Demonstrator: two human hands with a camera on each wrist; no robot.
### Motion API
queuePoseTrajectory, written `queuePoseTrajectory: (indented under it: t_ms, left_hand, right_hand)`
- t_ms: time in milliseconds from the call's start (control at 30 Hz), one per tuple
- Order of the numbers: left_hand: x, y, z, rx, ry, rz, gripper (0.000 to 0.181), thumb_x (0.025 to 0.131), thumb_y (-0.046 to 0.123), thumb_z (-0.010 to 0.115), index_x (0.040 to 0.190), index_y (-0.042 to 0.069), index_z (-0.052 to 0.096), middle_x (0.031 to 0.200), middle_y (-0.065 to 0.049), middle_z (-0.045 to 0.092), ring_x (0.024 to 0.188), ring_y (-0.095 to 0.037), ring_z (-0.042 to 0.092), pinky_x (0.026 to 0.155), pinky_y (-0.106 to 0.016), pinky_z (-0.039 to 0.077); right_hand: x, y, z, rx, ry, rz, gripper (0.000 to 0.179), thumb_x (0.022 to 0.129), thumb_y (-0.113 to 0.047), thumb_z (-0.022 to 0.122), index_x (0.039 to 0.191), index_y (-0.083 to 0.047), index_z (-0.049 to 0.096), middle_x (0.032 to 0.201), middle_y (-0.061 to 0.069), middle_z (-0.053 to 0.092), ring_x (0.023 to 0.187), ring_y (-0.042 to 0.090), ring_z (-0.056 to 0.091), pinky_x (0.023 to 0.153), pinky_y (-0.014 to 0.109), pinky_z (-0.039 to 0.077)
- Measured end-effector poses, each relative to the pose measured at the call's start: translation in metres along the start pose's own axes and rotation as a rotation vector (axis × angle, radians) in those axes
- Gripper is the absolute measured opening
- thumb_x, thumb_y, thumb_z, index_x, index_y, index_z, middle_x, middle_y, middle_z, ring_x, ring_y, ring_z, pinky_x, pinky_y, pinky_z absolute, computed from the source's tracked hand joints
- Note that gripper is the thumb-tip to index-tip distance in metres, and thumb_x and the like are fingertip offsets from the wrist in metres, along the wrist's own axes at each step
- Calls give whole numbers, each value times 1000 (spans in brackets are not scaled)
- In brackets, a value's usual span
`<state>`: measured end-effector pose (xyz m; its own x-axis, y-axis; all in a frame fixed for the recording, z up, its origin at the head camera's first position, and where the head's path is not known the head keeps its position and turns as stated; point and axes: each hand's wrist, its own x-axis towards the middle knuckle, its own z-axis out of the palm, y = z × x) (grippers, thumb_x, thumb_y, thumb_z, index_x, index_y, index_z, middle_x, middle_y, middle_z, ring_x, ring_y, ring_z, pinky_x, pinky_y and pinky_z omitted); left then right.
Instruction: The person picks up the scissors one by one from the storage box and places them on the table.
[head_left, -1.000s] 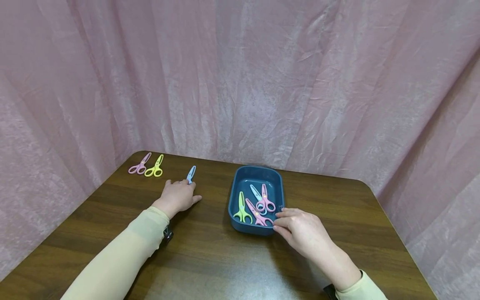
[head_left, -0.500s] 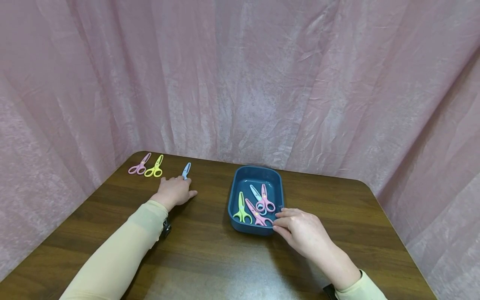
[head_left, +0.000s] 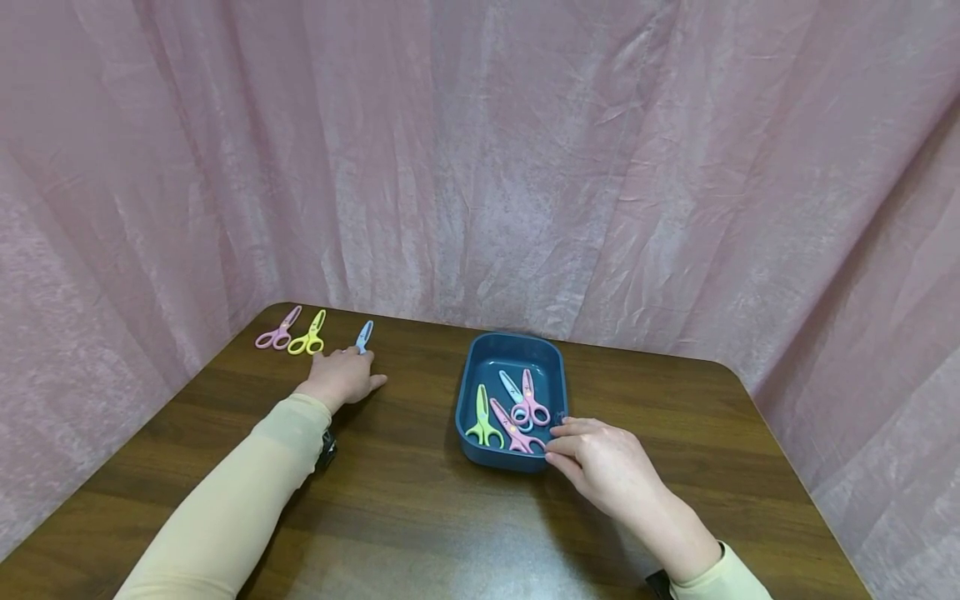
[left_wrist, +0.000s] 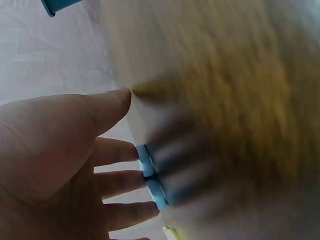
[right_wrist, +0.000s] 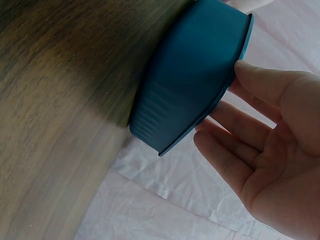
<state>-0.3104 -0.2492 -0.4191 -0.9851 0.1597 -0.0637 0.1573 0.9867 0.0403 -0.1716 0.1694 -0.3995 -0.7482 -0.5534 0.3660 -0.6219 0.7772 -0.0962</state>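
Note:
My left hand (head_left: pixel 340 377) lies low over the table at the left, its fingertips on the handles of light blue scissors (head_left: pixel 364 337). In the left wrist view the blue handle loops (left_wrist: pixel 150 176) are under the straight fingers, with the thumb held apart. To the left of them lie yellow scissors (head_left: pixel 308 333) and pink scissors (head_left: pixel 280 328). With thumb and fingers my right hand (head_left: pixel 602 461) holds the rim of a dark blue plastic box (right_wrist: pixel 185 75) at its near right corner. Inside the box are green scissors (head_left: pixel 483 417), pink scissors and light blue scissors (head_left: pixel 512 387).
The brown wooden table (head_left: pixel 420 517) has rounded far corners. Pink curtains (head_left: pixel 525 167) hang behind it and along both sides. Bare tabletop lies between the left hand and the box.
My left hand has slid the light blue scissors leftward and away across the table, toward the yellow pair. The right hand and the box have stayed in place.

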Motion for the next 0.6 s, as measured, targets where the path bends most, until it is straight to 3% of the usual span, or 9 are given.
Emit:
queuePoseTrajectory:
  t_ms: [600]
  left_hand:
    - [12,-17,4,-8,-40,-39,68,113,47,59,157,-5,53,160,-33,49,144,-57,49,113,-82,33]
  right_hand:
    - [0,-1,1,-4,7,6,15,95,-22,88,108,-15,90,117,4,83,122,26,76,98,49,62]
